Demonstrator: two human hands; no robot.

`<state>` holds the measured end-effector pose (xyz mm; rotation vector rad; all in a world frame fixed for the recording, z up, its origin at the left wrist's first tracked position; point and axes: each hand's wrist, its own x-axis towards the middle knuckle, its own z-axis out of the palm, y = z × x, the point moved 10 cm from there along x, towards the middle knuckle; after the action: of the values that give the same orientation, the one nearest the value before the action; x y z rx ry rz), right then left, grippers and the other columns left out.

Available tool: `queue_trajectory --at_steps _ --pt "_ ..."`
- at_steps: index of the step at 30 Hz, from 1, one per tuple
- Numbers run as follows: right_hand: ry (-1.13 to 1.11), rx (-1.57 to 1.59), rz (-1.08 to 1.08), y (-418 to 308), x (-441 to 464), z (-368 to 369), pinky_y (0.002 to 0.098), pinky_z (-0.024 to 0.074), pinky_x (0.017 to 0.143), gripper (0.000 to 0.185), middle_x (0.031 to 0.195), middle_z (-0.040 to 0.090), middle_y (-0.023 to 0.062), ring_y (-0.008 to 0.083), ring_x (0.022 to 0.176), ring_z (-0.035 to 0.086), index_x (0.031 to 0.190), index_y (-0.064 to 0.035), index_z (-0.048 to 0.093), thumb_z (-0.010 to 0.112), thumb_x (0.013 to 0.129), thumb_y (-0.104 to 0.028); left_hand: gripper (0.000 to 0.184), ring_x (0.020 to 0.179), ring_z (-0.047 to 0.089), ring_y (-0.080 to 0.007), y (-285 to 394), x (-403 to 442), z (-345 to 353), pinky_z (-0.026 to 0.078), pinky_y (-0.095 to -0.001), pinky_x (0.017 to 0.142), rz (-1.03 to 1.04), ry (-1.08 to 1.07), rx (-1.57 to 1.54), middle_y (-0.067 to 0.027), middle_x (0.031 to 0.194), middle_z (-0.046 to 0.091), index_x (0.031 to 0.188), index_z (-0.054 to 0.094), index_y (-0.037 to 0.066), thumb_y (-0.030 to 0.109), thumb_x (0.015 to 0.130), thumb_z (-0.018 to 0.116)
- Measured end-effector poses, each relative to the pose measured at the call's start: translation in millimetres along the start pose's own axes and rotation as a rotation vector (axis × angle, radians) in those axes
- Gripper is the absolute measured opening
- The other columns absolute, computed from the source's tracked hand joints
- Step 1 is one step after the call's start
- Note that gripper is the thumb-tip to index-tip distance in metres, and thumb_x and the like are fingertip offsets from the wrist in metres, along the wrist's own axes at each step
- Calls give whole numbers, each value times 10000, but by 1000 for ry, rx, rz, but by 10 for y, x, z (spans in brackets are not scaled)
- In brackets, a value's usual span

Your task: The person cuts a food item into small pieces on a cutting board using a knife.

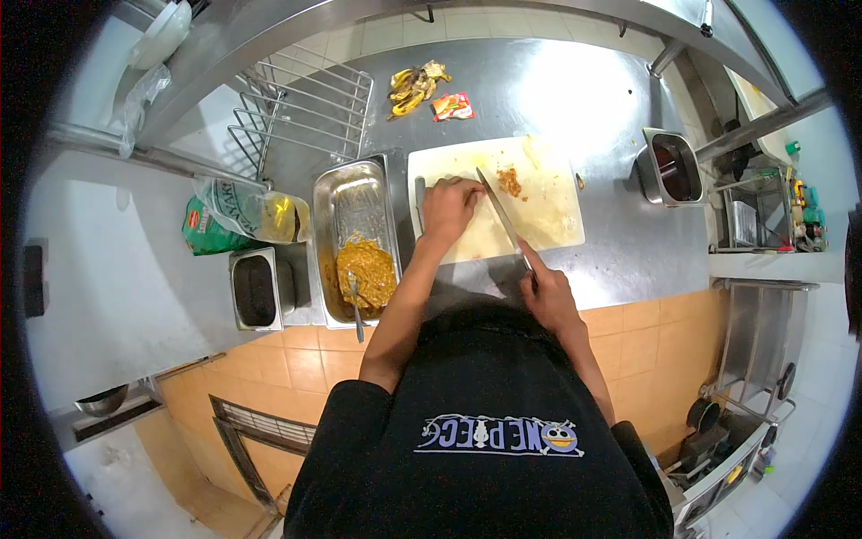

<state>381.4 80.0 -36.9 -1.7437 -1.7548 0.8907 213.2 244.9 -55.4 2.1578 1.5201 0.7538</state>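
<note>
My right hand point(546, 292) is wrapped round the handle of a long knife point(503, 213), whose blade lies slanted over the white cutting board point(548, 225). My left hand point(447, 208) rests on the board's left part, fingers bent together close to the blade's tip; what they hold, if anything, is too small to make out. Just right of the blade sits a small heap of chopped reddish-brown food point(510, 182). Under my left hand's outer side, a grey strip-like object point(419, 193) lies along the board's left edge.
Left of the board stands a steel tray point(323, 225) with orange-brown mash point(366, 269) and a spoon point(356, 310). Banana peels point(415, 87) and a red packet point(452, 107) lie behind the board. A wire rack point(310, 108) is back left, a steel container point(654, 171) at right.
</note>
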Motion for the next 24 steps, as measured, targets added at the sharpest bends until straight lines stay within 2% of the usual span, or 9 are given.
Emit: queue_trajectory --at_steps 1,8,13,19,24 --pt "-1 0 -3 5 4 -1 565 545 705 777 768 672 280 486 740 680 1610 -214 422 662 891 -39 126 953 716 -341 7 -3 -10 569 -449 863 -3 2 -1 -101 1016 770 1013 811 184 200 890 790" --pt "-65 -45 41 -9 -30 -17 550 559 713 784 788 697 248 472 745 689 1619 -211 400 663 899 -46 95 900 703 -306 140 -68 -24 541 -453 823 91 67 112 -69 963 758 978 801 164 180 894 761" --pt "-147 -87 74 -41 -53 7 548 564 721 826 787 717 206 452 746 697 1656 -208 307 650 922 -49 101 904 698 -277 167 -105 2 529 -440 845 137 96 181 -34 970 753 977 789 162 188 883 761" --pt "-193 -173 67 -48 -59 22 557 560 697 868 774 713 209 447 721 691 1675 -190 226 652 931 -49 133 922 695 -270 93 -93 42 532 -429 832 129 83 100 -23 957 743 1007 793 169 181 878 763" --pt "-176 -132 23 -67 -57 2 559 555 664 864 742 698 210 448 700 687 1666 -171 229 654 927 -30 140 893 696 -256 135 -109 25 537 -415 806 126 108 146 -22 958 743 1001 798 148 157 864 770"
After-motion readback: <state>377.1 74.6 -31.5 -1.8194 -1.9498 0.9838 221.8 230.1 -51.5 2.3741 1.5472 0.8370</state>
